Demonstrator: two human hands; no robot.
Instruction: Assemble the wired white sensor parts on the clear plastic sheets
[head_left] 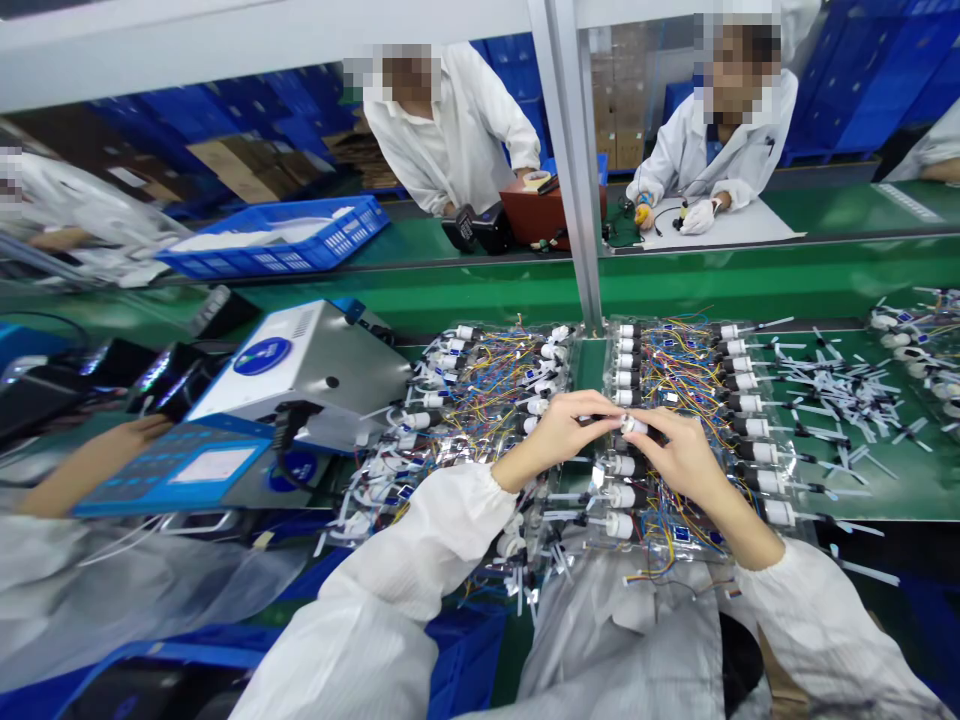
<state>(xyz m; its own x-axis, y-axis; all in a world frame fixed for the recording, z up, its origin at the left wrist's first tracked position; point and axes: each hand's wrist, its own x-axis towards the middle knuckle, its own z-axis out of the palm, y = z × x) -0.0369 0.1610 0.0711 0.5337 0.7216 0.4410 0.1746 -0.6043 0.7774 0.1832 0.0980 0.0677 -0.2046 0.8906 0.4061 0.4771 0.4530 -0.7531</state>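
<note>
Head view: post (574, 165) beyond wired parts (694, 380)

Left hand (564, 432) and right hand (681, 452) meet fingertip to fingertip around a small white cylindrical part (634, 426).
Below and around them, white-and-black cylinders (750, 403) lie in rows with coloured wires (679, 362) on clear plastic; right of the hands, loose white strips (847, 395) scatter; well to their left stands a silver-and-blue benchtop machine (300, 350); beyond them, past a metal post (571, 160), sits a white-coated co-worker (679, 150).
</note>
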